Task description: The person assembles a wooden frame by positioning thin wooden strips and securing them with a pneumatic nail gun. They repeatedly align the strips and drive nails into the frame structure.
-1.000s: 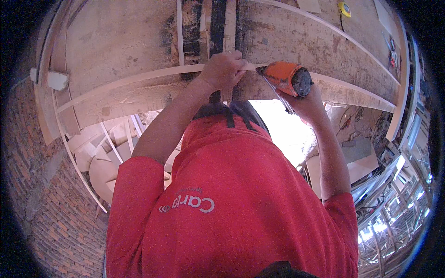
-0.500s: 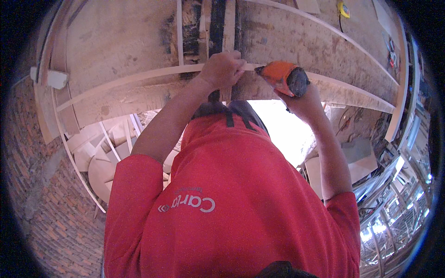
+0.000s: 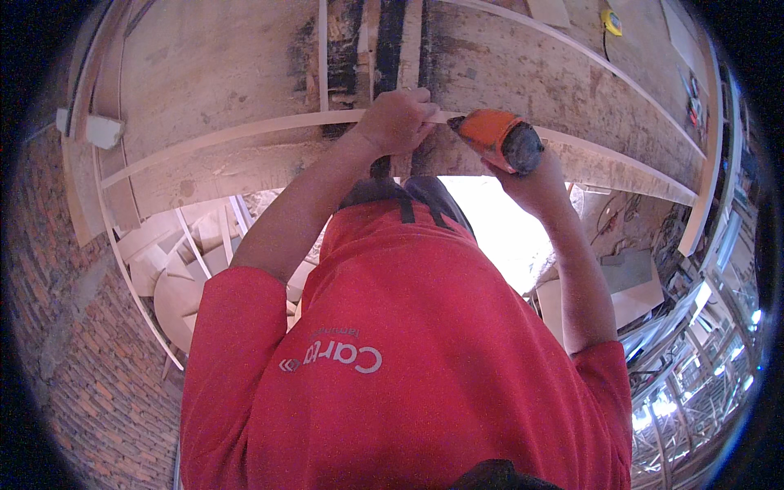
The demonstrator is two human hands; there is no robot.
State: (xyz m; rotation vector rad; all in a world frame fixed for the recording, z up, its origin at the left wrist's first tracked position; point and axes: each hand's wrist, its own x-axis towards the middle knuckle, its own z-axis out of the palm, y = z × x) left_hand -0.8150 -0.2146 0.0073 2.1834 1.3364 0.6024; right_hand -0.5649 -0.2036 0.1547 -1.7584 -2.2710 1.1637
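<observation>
The left hand (image 3: 395,122) has its grip closed on the pale strip (image 3: 327,120), the right hand (image 3: 531,186) round the orange tool (image 3: 490,131); keep nose (image 3: 456,124) square, fingers (image 3: 418,98) well apart

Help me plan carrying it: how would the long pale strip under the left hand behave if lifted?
The pale strip would likely flex, being thin and long, though the fisheye view may exaggerate its curve. It is probably light for its length, given its narrow width. Lifted only at the left hand, its far-reaching ends might sag.
</observation>
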